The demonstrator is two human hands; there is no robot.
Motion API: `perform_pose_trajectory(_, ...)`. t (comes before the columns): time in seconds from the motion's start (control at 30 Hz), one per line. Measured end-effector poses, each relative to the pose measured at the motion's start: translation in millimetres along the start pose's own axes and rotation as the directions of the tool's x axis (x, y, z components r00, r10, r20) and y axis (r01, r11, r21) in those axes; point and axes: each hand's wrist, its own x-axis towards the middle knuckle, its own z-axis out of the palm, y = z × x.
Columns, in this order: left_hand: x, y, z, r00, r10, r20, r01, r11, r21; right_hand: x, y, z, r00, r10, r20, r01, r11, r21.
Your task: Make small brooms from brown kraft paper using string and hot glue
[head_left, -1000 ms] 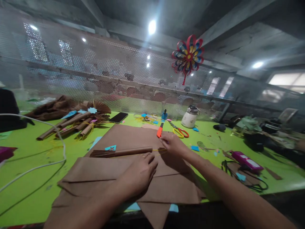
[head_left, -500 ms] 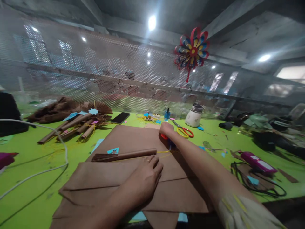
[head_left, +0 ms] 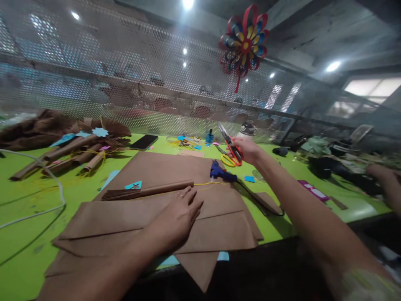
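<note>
- Presently, in the head view, the left hand [head_left: 175, 213] rests on the brown paper [head_left: 216, 232], its fingers loosely spread and grasping nothing, just below the right end of a paper roll [head_left: 166, 187].
- The right hand [head_left: 248, 149] is raised beyond the glue gun, its fingers closed around an orange-handled cutting tool [head_left: 232, 144] with a pale metal end pointing up and to the left. A yellow handle loop [head_left: 228, 161] shows close by; whether it belongs to the same tool cannot be told.
- The roll lies across the upper part of the paper, a blue scrap [head_left: 133, 185] with a dark star near its left end. Yellow string [head_left: 203, 184] leads from its right end toward the blue glue gun [head_left: 219, 171], which sits at the paper's right edge.
- Behind, on the green surface [head_left: 19, 213], are a phone [head_left: 144, 142] and, farther left, a bundle of brown rolls [head_left: 77, 152].
- Another person's arm [head_left: 384, 179] enters at the right edge.
</note>
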Motion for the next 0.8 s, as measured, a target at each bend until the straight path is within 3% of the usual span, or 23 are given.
perform_pose_trajectory(0.1,2,1,-2.3,1.000,0.010,0.010,-0.010,1.000,0.010,-58,34,-27,0.993,0.009,0.114,-0.019,0.996,0.092)
perform_pose_trajectory(0.17,2,1,-2.7,1.000,0.001,0.019,-0.001,1.000,0.010,-91,58,-38,0.961,0.084,0.262,-0.134,0.975,0.177)
perform_pose_trajectory(0.27,2,0,-1.5,0.999,-0.021,0.041,0.021,1.000,0.000,-122,81,-45,0.914,0.184,0.362,-0.244,0.961,0.128)
perform_pose_trajectory(0.57,2,-1,-4.1,0.994,-0.059,0.089,0.063,0.997,-0.047,-135,92,-39,0.920,0.256,0.298,-0.255,0.966,-0.042)
perform_pose_trajectory(0.8,2,-2,-4.8,0.995,-0.042,0.089,0.045,0.998,-0.043,-143,92,-45,0.916,0.238,0.324,-0.253,0.968,0.004)
